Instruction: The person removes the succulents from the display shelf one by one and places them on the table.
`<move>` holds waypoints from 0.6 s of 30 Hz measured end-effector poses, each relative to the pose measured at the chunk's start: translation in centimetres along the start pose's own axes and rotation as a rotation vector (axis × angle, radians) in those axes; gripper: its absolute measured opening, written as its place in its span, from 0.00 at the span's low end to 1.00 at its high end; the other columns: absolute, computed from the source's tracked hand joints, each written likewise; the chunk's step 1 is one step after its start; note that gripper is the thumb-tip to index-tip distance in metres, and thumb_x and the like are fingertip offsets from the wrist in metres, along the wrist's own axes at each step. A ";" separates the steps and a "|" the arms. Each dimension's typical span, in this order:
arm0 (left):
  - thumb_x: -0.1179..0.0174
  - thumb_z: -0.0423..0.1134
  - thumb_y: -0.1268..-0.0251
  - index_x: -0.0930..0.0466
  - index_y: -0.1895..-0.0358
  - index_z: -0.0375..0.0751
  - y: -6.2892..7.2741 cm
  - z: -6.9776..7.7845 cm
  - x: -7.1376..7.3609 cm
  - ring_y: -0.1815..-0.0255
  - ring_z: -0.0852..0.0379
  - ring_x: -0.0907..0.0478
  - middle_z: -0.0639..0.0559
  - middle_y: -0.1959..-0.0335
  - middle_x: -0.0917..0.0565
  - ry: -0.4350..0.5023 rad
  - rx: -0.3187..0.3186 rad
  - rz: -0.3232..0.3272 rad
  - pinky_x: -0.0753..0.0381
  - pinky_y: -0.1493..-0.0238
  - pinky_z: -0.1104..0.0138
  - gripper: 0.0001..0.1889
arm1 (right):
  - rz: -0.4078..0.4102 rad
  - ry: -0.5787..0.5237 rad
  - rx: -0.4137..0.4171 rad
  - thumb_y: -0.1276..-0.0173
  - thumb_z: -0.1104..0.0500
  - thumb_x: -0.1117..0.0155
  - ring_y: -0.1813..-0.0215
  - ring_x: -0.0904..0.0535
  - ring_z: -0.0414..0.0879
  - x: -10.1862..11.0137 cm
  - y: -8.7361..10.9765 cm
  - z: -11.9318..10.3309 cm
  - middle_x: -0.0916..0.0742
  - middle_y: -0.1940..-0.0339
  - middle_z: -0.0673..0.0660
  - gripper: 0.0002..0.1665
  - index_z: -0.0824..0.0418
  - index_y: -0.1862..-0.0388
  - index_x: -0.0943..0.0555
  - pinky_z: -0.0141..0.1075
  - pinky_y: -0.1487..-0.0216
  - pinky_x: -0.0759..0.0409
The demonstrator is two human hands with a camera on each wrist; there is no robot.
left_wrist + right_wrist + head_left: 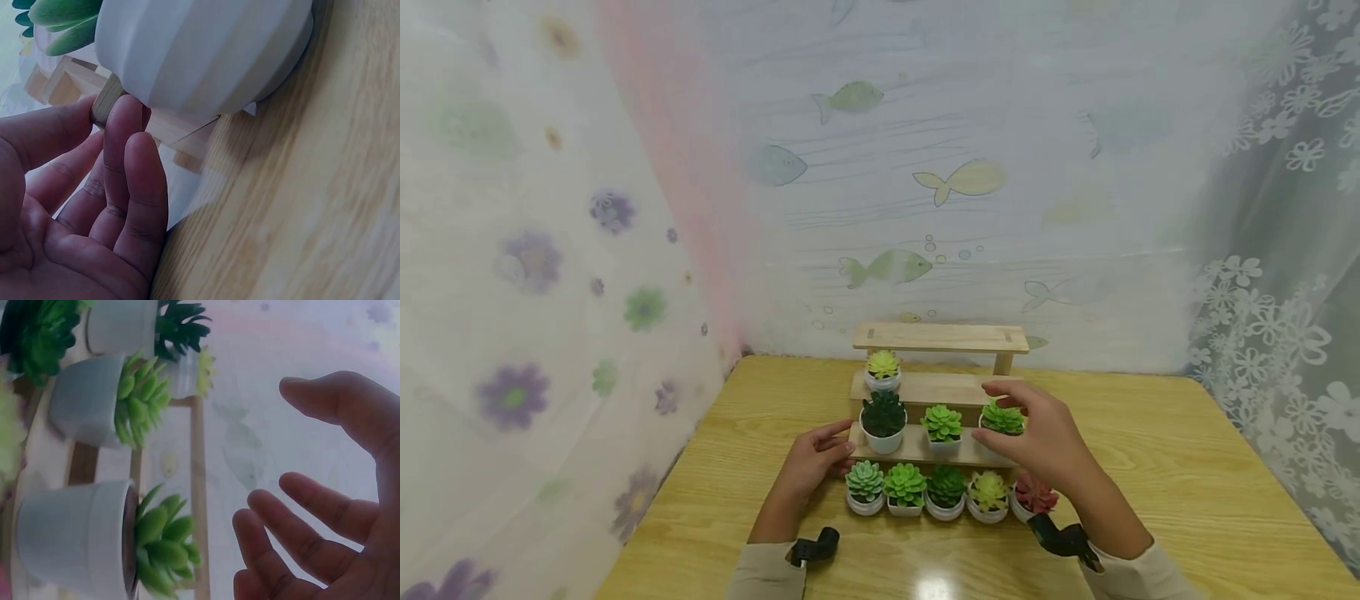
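Observation:
A stepped wooden plant stand [917, 389] holds small potted succulents. My left hand [811, 461] is at the left end of its lowest board, where thumb and fingertips pinch the wooden board end [107, 103]. A white ribbed pot [206, 50] is close beside those fingers. My right hand [1047, 429] is at the right end of the same board, thumb and fingers spread apart and holding nothing. Near it stands a light green succulent in a white pot [75, 540], partly hidden by the hand in the head view. A second light green succulent [942, 425] stands mid-board.
A dark green succulent [883, 417] sits at the lowest board's left, a yellow one [882, 367] on the step above. The top board [940, 337] is bare. Several potted succulents, including a red one [1036, 492], line the table [700, 508] in front. Patterned curtains hang around.

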State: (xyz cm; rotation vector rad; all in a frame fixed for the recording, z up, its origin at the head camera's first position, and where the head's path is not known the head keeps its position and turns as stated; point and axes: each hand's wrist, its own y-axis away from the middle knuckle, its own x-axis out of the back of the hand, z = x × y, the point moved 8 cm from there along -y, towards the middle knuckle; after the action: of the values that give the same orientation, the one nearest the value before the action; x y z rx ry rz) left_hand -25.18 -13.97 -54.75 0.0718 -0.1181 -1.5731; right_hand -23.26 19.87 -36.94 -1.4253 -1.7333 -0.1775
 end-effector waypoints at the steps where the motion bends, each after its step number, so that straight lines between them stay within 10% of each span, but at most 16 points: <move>1: 0.33 0.35 0.29 0.24 0.28 0.42 0.0 0.0 0.0 0.64 0.55 0.12 0.43 0.49 0.11 -0.001 0.001 0.002 0.10 0.61 0.62 0.27 | -0.002 -0.008 -0.002 0.40 0.51 0.18 0.41 0.16 0.56 -0.2 -0.3 -0.1 0.14 0.37 0.55 0.36 0.51 0.32 0.20 0.58 0.41 0.19; 18: 0.34 0.34 0.29 0.25 0.28 0.39 0.3 0.3 -0.2 0.65 0.57 0.12 0.39 0.48 0.12 -0.002 -0.026 0.006 0.10 0.63 0.64 0.27 | -0.133 -0.106 -0.136 0.37 0.44 0.21 0.34 0.19 0.55 -4.7 -4.9 -0.1 0.17 0.33 0.53 0.37 0.49 0.30 0.21 0.52 0.46 0.14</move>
State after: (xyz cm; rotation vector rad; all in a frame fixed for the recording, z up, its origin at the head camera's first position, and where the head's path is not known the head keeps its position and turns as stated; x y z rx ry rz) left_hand -24.91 -13.78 -54.37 0.0495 -0.0997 -1.5682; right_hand -27.48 14.72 -38.10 -1.4391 -1.9358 -0.3012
